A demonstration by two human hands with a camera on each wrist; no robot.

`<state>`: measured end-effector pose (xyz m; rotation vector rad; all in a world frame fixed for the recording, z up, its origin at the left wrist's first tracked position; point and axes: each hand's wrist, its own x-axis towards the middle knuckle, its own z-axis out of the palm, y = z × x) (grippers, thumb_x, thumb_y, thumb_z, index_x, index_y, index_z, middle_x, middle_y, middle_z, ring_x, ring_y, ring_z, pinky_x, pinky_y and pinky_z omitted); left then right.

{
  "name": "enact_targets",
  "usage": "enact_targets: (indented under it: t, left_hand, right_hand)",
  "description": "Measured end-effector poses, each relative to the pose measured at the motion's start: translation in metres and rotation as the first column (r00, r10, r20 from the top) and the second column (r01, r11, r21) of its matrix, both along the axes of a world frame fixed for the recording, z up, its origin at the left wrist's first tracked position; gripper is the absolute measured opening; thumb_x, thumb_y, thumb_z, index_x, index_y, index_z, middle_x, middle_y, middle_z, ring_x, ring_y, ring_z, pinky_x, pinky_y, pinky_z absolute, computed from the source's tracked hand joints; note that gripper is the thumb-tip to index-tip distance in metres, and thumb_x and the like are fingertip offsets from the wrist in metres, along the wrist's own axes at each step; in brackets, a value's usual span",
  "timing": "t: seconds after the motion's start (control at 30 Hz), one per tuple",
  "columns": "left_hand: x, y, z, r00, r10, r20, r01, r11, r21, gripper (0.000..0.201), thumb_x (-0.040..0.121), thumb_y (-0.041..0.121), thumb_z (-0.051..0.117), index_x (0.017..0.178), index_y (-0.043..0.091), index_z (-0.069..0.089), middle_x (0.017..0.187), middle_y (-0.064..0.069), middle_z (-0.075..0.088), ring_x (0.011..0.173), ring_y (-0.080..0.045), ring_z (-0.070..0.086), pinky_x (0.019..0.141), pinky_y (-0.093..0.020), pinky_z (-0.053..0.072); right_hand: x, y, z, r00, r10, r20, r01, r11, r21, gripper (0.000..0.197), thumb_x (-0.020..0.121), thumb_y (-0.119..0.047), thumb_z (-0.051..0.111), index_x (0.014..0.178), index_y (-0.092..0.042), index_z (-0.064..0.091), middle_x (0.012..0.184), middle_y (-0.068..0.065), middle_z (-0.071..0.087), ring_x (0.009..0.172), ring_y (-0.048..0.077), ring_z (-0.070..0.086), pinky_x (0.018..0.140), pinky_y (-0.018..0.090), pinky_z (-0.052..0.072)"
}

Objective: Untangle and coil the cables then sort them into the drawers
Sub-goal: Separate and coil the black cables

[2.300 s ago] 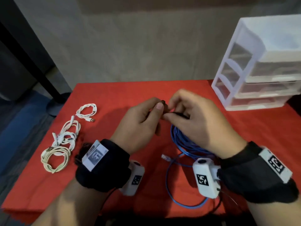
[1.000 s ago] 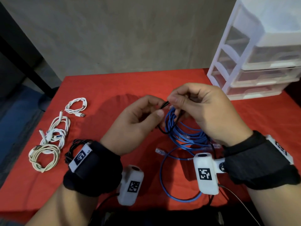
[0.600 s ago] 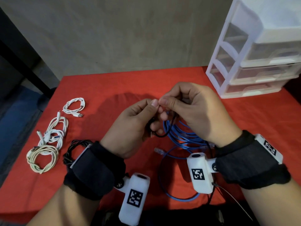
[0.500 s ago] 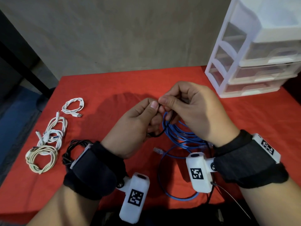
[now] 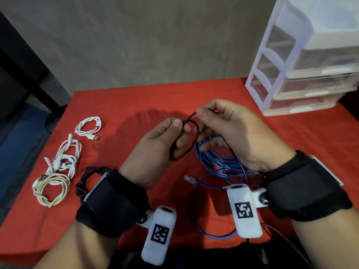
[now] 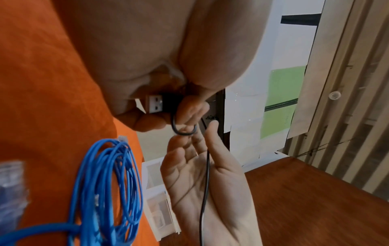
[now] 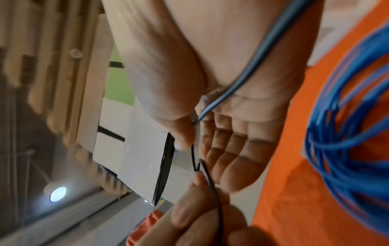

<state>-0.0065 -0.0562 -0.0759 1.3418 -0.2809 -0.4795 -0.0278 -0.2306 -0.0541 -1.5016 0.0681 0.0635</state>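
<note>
A thin black cable (image 5: pixel 196 133) is held above the table by both hands. My left hand (image 5: pixel 179 131) pinches a small loop of it between thumb and fingers, and the cable's USB plug (image 6: pixel 155 104) lies in the palm. My right hand (image 5: pixel 202 115) pinches the same cable between thumb and forefinger just above and to the right. From there the strand (image 6: pixel 207 166) runs down across the right palm toward the wrist. A blue network cable (image 5: pixel 213 162) lies loosely coiled on the red table (image 5: pixel 126 101) under the hands. The white drawer unit (image 5: pixel 272 74) stands at the back right, its drawers closed.
Three coiled light cables lie along the left side: a white one (image 5: pixel 88 128), a white bundle (image 5: pixel 66 156) and a cream one (image 5: pixel 50 189). A coiled black cable (image 5: pixel 87 175) lies partly under my left wrist. The blue cable's clear plug (image 5: pixel 189 179) lies between my wrists.
My right hand has drawn away up and to the right of the left thumb. The black loop between the hands now stands open and wider.
</note>
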Motion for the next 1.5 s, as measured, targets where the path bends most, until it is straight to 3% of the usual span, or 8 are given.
enact_targets:
  t: [0.27,0.43,0.63,0.87,1.0,1.13,1.33,1.5]
  left_hand:
    - [0.001,0.0,0.009,0.987,-0.156,-0.039,0.153,0.985,-0.081,0.023,0.105,0.023,0.035,0.095,0.009,0.051,0.062,0.007,0.039,0.051,-0.007,0.03,0.065,-0.033,0.027]
    - [0.003,0.003,0.012,0.97,-0.235,-0.066,0.232,0.971,-0.055,0.025,0.105,0.023,0.035,0.096,0.007,0.052,0.06,0.009,0.037,0.053,-0.007,0.024,0.065,-0.041,0.011]
    - [0.0,0.007,0.01,0.968,-0.204,-0.145,0.187,0.975,-0.125,0.022,0.103,0.024,0.039,0.097,0.011,0.056,0.091,-0.004,0.073,0.046,-0.004,0.031,0.066,-0.031,0.032]
    - [-0.005,0.002,0.008,0.958,-0.243,-0.152,0.23,0.968,-0.1,0.028,0.103,0.021,0.04,0.103,0.006,0.063,0.114,-0.022,0.072,0.05,-0.007,0.037,0.06,-0.024,0.034]
    - [0.0,0.005,0.009,0.967,-0.207,-0.152,0.192,0.976,-0.104,0.019,0.102,0.025,0.042,0.096,0.015,0.056,0.078,0.002,0.068,0.058,-0.007,0.052,0.068,-0.031,0.037]
    - [0.015,0.015,0.01,0.969,-0.098,-0.228,0.046,0.973,-0.226,0.018,0.101,0.03,0.042,0.09,0.021,0.054,0.1,-0.001,0.073,0.063,-0.001,0.059,0.074,-0.027,0.044]
    - [0.026,0.023,0.013,0.94,0.045,-0.337,-0.155,0.939,-0.308,0.023,0.105,0.033,0.041,0.088,0.023,0.053,0.082,0.007,0.057,0.069,-0.004,0.058,0.077,-0.025,0.049]
    - [0.016,0.017,0.017,0.963,-0.124,-0.238,0.015,0.911,-0.411,0.024,0.108,0.029,0.032,0.094,0.021,0.05,0.137,-0.006,0.063,0.095,-0.003,0.07,0.103,-0.037,0.05]
  right_hand:
    - [0.0,-0.005,0.002,0.999,0.029,-0.043,-0.021,0.986,0.164,0.027,0.106,-0.029,0.049,0.09,-0.009,0.055,0.065,0.012,0.059,0.048,0.011,0.03,0.039,0.023,0.019]
    - [0.0,-0.003,-0.003,0.998,0.033,-0.049,-0.024,0.984,0.176,0.027,0.106,-0.029,0.05,0.089,-0.009,0.055,0.067,0.016,0.063,0.043,0.009,0.03,0.036,0.02,0.019]
    - [0.003,0.001,-0.011,0.999,-0.015,-0.031,0.017,0.998,0.055,0.025,0.103,-0.03,0.055,0.088,-0.011,0.06,0.074,0.016,0.053,0.045,0.014,0.032,0.035,0.018,0.023]
    - [0.002,0.0,-0.012,1.0,-0.002,0.003,0.001,0.999,0.037,0.022,0.1,-0.032,0.06,0.097,-0.012,0.069,0.063,0.004,0.052,0.041,0.009,0.035,0.045,0.029,0.014]
    - [0.004,-0.002,-0.011,0.999,-0.046,-0.021,0.044,0.995,-0.089,0.028,0.103,-0.035,0.056,0.103,-0.009,0.066,0.072,-0.003,0.073,0.038,0.009,0.04,0.043,0.023,0.018]
    - [0.005,-0.002,-0.016,0.999,-0.031,0.026,0.035,0.986,-0.166,0.022,0.103,-0.031,0.058,0.102,-0.011,0.067,0.064,0.007,0.055,0.038,0.014,0.033,0.037,0.019,0.024]
    - [0.004,0.001,-0.026,0.985,0.024,0.172,0.077,0.829,-0.555,0.022,0.1,-0.037,0.061,0.092,-0.022,0.075,0.056,-0.002,0.06,0.045,0.005,0.049,0.05,0.02,0.037]
    - [0.006,-0.003,-0.029,0.961,0.048,0.273,0.188,0.612,-0.768,0.022,0.097,-0.039,0.061,0.086,-0.023,0.071,0.061,-0.001,0.06,0.059,0.012,0.054,0.06,0.038,0.042]
